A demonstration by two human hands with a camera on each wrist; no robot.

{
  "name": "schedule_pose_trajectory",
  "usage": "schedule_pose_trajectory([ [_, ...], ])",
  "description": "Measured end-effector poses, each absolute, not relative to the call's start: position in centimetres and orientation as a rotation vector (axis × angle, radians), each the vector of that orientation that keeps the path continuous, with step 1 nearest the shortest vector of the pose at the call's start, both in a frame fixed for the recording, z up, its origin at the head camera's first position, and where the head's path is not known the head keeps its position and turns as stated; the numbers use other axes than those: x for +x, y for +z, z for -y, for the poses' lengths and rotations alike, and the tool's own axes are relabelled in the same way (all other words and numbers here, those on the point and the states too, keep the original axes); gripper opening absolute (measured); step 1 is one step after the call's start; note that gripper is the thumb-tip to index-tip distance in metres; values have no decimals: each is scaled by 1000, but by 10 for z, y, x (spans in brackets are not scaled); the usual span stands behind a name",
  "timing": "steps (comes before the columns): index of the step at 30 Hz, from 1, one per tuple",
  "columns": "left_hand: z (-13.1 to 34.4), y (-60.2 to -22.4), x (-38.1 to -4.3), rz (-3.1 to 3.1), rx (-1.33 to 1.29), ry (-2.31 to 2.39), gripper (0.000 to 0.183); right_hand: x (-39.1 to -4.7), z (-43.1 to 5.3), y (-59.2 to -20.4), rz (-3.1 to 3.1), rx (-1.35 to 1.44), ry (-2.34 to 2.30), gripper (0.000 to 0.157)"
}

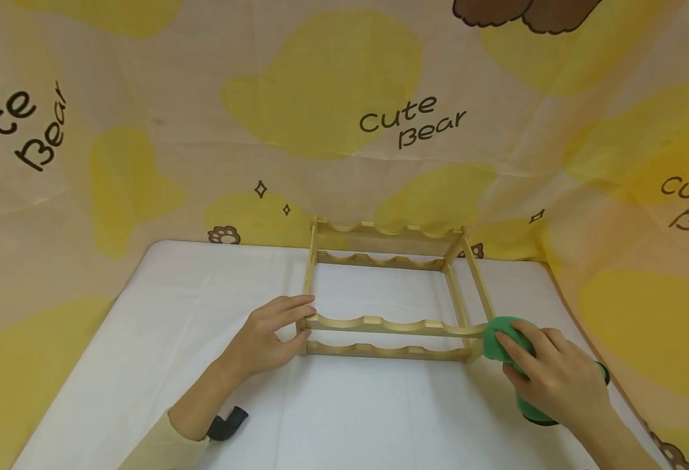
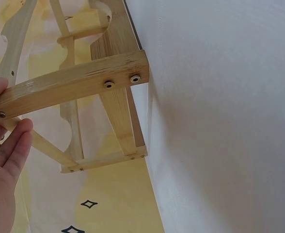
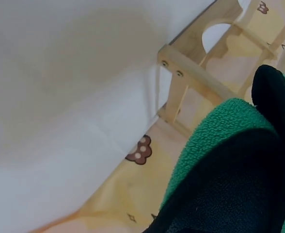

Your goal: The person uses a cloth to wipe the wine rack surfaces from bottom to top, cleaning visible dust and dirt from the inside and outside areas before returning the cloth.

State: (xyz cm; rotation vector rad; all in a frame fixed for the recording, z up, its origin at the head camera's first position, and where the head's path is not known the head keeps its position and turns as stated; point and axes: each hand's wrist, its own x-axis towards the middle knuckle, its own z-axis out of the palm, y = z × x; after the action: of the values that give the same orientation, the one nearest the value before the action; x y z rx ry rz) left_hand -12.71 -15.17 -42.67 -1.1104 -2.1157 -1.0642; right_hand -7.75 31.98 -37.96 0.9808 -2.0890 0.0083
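A white tabletop (image 1: 192, 307) spreads widely to the left of and in front of a pale wooden two-tier rack with scalloped rails (image 1: 372, 322); a cream curtain with yellow patches and "Cute Bear" lettering (image 1: 297, 59) rises behind it. Left of the rack and nearer the viewer, a small bent black piece (image 1: 228, 424) shows beside a cream sleeve (image 1: 162, 447); what it is cannot be told. The person's left hand (image 1: 268, 333) comes in from the rack's near left, its grip narrow, thumb and fingers pinching the front left post near the top; the left wrist view shows round metal screw heads (image 2: 109, 84) in that post.

The rack stands near the tabletop's back edge, its rails running left to right between both hands. At its front right corner, the right hand (image 1: 562, 372) holds a green terry cloth with black edging (image 1: 500, 349), pressed against the upper rail's end. Right of the rack, the tabletop is narrower, its edge just beyond that hand.
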Motion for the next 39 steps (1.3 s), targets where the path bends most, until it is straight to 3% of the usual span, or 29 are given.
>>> schedule_pose_trajectory([
  [19,151,-427,-128,2101,-1123,-1054,41,-78,-338,-371,2026,864,45,47],
  [39,161,-425,-122,2087,-1172,-1089,36,-86,-377,-381,2253,542,94,71],
])
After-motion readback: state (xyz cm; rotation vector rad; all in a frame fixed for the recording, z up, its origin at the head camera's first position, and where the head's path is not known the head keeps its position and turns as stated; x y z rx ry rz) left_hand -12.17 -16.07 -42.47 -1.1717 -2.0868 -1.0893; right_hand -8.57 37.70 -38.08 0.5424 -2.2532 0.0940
